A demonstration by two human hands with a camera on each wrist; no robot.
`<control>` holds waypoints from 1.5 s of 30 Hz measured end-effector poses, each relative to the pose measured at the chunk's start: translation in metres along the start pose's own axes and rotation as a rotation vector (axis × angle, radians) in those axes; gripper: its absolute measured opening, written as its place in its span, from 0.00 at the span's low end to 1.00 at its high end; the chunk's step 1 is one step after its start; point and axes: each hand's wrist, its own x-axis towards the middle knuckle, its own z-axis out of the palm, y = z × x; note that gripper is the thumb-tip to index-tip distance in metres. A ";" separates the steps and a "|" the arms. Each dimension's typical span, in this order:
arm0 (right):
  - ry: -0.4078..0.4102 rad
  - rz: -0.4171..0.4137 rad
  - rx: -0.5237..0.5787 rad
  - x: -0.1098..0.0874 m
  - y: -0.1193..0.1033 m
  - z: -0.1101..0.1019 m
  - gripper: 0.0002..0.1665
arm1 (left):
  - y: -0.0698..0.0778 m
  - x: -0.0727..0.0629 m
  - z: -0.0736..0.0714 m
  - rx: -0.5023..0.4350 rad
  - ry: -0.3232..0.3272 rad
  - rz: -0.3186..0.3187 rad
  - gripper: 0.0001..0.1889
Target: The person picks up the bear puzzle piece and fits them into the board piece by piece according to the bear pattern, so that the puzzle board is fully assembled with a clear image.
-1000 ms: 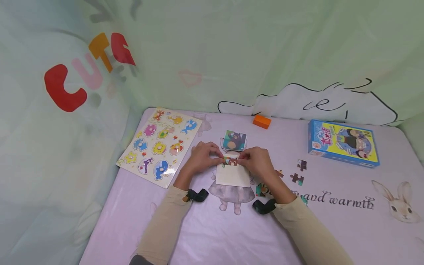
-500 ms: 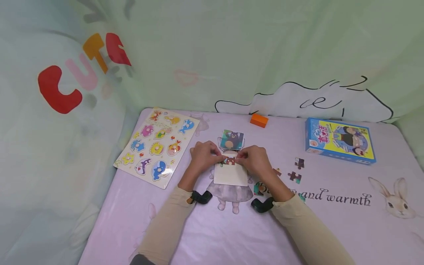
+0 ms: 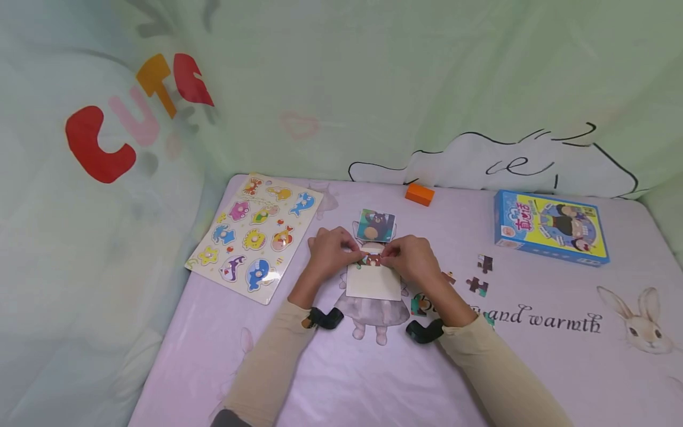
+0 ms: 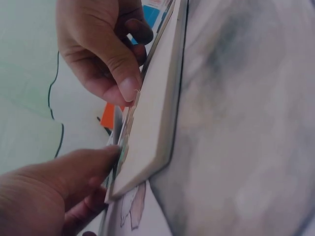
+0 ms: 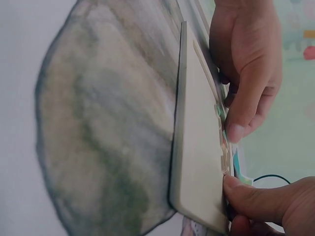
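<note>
A pale square puzzle board (image 3: 373, 286) lies in front of me, with joined jigsaw pieces (image 3: 373, 260) showing a brown bear along its far edge. My left hand (image 3: 332, 254) pinches at the left end of these pieces, its thumb beside the board's rim in the left wrist view. From the right, my right hand (image 3: 413, 258) pinches at the other end, thumb and fingertips together at the piece. The fingertips partly hide the pieces. Just beyond the board is a picture card (image 3: 376, 225) of a dark bear.
Several loose jigsaw pieces (image 3: 477, 286) lie right of my right forearm. An animal peg puzzle (image 3: 251, 237) is on the left, an orange block (image 3: 420, 194) at the back, and a blue and yellow box (image 3: 552, 228) at the back right. Curtains border the table (image 3: 341, 385).
The head view has shifted slightly. Both hands stay at the bear pieces on the board, with only small finger movements.
</note>
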 end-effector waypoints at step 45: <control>-0.065 -0.075 0.089 -0.013 0.019 -0.035 0.13 | 0.001 -0.005 -0.003 0.057 -0.051 0.111 0.07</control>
